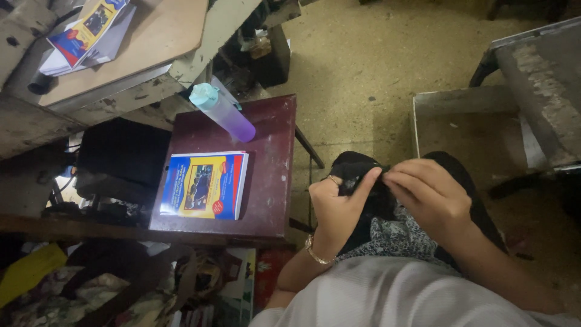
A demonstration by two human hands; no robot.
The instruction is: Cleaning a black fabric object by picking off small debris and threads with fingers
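Note:
My left hand (336, 203), with a ring and a gold bracelet, pinches the edge of a black cloth (354, 166) held over my lap. My right hand (431, 195) grips the same black cloth just to the right, fingers curled onto its top edge. The two hands almost touch. Under the black cloth lies a grey patterned fabric (396, 237). Part of the cloth is hidden by both hands.
To the left stands a dark red stool (275, 181) with a blue and yellow book (206, 184) and a purple bottle with a teal cap (223, 110). A black bag (121, 154) lies beside it. A wooden table (163, 30) holds booklets. Metal frames stand at right (538, 72).

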